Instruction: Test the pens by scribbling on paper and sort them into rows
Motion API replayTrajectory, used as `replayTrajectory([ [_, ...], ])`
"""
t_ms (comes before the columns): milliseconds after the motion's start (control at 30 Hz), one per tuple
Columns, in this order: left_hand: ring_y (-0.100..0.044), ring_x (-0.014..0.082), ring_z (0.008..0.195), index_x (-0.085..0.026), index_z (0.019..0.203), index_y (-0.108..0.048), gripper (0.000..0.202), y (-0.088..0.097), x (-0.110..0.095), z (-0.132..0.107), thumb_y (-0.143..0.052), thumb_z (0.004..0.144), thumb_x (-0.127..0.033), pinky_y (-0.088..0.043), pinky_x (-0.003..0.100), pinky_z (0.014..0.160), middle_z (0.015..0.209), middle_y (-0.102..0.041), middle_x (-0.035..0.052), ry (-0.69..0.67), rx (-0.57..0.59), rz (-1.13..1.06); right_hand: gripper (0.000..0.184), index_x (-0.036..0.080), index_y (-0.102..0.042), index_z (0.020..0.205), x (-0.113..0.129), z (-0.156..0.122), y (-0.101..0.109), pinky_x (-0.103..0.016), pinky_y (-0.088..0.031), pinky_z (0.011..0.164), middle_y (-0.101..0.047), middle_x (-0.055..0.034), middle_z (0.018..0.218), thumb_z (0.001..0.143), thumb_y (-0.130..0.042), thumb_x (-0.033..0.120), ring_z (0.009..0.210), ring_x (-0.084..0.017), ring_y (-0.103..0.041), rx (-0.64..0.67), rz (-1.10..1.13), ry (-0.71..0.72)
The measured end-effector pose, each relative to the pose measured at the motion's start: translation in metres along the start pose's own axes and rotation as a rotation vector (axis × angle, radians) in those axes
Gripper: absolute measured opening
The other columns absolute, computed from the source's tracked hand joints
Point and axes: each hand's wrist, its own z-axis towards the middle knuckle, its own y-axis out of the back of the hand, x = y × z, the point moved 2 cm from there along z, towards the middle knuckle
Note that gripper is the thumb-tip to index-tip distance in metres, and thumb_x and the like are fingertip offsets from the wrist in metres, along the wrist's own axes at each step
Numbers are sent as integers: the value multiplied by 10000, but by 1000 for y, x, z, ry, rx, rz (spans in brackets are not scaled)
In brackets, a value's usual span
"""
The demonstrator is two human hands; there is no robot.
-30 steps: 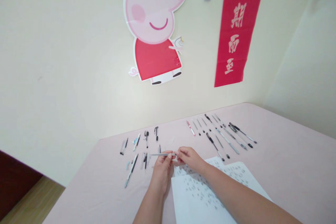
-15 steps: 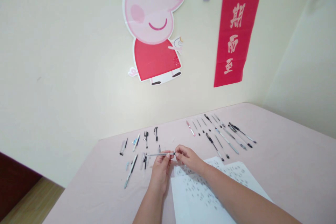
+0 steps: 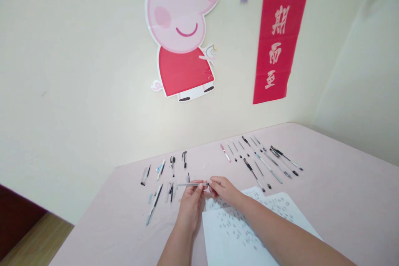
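Cream wall behind carried a cartoon pig cutout (image 3: 183,37) and a red banner (image 3: 280,33); below it ran the pink counter (image 3: 343,183); just above the counter a slim pen (image 3: 187,184) was held level; the left hand (image 3: 191,201) pinched it near its right end; the right hand (image 3: 224,189) pinched that end's tip; written sheets (image 3: 237,232) lay beneath the wrists; pen parts (image 3: 162,178) lay left, whole pens (image 3: 264,160) in a row right.

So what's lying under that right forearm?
White sheets of paper with small dark marks lie on the pink table under the right forearm. The arm hides part of them, so that strip cannot be seen.
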Motion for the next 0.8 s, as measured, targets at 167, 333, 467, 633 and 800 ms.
replayTrajectory([
  [167, -612, 121, 737, -148, 829, -640, 341, -1, -1, -1, -797, 579, -319, -449, 227, 712, 777, -687, 32, 12, 8, -18, 466, 181, -471, 617, 0, 1, 0, -225, -356, 498, -489, 18, 539, 855, -370, 569, 501, -107, -454, -28, -10, 24],
  [333, -613, 110, 742, -149, 828, -647, 367, 0, -3, -1, -817, 551, -321, -453, 207, 708, 786, -690, 25, 18, -30, -44, 304, 190, -468, 781, 3, -1, 2, -221, -356, 519, -503, 31, 634, 829, -482, 490, 554, -110, -458, -51, 13, 83],
  [467, -614, 107, 708, -140, 807, -652, 385, -4, -5, -3, -835, 517, -315, -463, 205, 682, 766, -687, 30, 32, -46, -56, 339, 189, -464, 746, 1, 0, 2, -226, -355, 521, -487, 30, 615, 841, -452, 515, 558, -115, -458, -53, -24, 111],
  [633, -623, 120, 680, -135, 777, -655, 379, -12, -10, -8, -841, 499, -313, -486, 229, 674, 741, -688, 36, 41, -32, -74, 462, 187, -453, 642, -4, 2, 1, -234, -368, 531, -487, 24, 560, 873, -353, 574, 527, -112, -459, -52, -89, 101],
  [800, -629, 118, 682, -136, 762, -655, 389, -13, -11, -9, -853, 471, -303, -488, 216, 668, 747, -697, 40, 52, -30, -98, 473, 187, -445, 630, -4, 1, 0, -242, -373, 542, -486, 26, 544, 893, -319, 560, 514, -112, -465, -56, -81, 88],
])
